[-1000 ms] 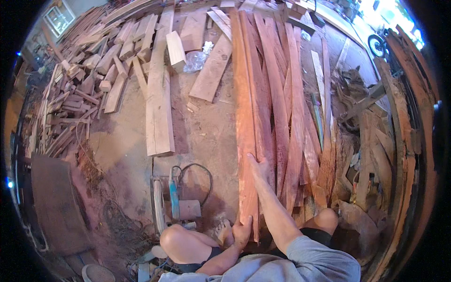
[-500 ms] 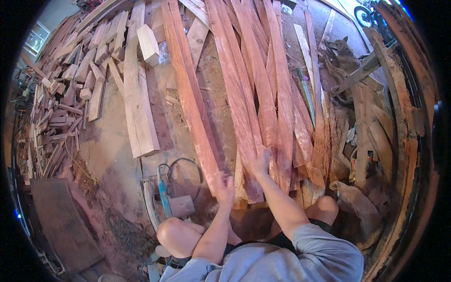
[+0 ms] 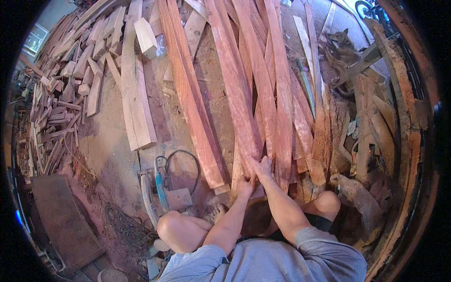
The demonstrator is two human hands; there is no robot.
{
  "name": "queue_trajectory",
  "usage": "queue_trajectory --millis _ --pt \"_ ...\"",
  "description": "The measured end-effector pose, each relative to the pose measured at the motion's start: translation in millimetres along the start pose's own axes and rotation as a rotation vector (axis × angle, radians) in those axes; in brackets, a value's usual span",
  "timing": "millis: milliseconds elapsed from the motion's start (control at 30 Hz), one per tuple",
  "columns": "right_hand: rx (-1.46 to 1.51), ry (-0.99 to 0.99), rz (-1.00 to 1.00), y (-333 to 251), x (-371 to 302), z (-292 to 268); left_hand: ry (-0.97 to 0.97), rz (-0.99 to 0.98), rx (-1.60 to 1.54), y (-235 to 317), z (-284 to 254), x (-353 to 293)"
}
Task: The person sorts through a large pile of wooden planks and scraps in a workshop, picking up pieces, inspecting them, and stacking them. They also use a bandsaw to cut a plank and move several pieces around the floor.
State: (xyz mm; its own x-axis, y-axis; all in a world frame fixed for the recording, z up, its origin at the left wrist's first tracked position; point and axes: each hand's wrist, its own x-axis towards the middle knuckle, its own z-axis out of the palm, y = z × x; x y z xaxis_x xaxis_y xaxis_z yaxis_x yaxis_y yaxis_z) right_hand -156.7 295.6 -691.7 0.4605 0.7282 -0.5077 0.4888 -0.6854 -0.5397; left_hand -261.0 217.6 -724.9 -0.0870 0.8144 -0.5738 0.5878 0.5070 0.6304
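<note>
Well left of my left hand point(image 3: 245, 187) lay a tool point(image 3: 160, 189), then, nearer, a plank point(image 3: 192, 117), set apart, perhaps to leave room. That hand was curled nearly closed at the near end of my board point(image 3: 233, 84), probably bearing its weight; how firmly, I couldn't tell. The board ran lengthwise away from both hands, veering slightly left. My right hand point(image 3: 263, 168), partly closed, had its right edge, likely to steady it. Just right of that hand, more planks point(image 3: 283, 108) lay roughly alongside

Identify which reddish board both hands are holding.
The long board across the floor gap from the leftmost reddish board; left hand and right hand hold only this one.
</note>
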Motion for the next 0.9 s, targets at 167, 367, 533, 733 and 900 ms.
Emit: queue_trajectory --millis 167,367,533,733,900 --pt "-0.326 -0.068 -0.243 2.5 -6.7 -4.4 -0.081 0.055 -0.294 -12.7 -2.5 4.5" --pt "-0.106 -0.073 0.000 24.0 -16.1 -1.8 -0.087 -0.103 -0.237 12.5 -17.5 -4.9" --pt "0.122 -0.224 -0.149 46.7 -27.9 -24.1 -0.018 -0.241 -0.489 46.1 -80.3 9.6" --pt "0.214 -0.267 -0.045 87.9 -133.7 -29.3 -0.360 -0.285 -0.997 70.9 -89.0 61.8" --pt "-0.032 0.044 -0.347 110.8 -187.9 -14.4 0.056 -0.548 -1.042 66.1 -55.3 60.8"
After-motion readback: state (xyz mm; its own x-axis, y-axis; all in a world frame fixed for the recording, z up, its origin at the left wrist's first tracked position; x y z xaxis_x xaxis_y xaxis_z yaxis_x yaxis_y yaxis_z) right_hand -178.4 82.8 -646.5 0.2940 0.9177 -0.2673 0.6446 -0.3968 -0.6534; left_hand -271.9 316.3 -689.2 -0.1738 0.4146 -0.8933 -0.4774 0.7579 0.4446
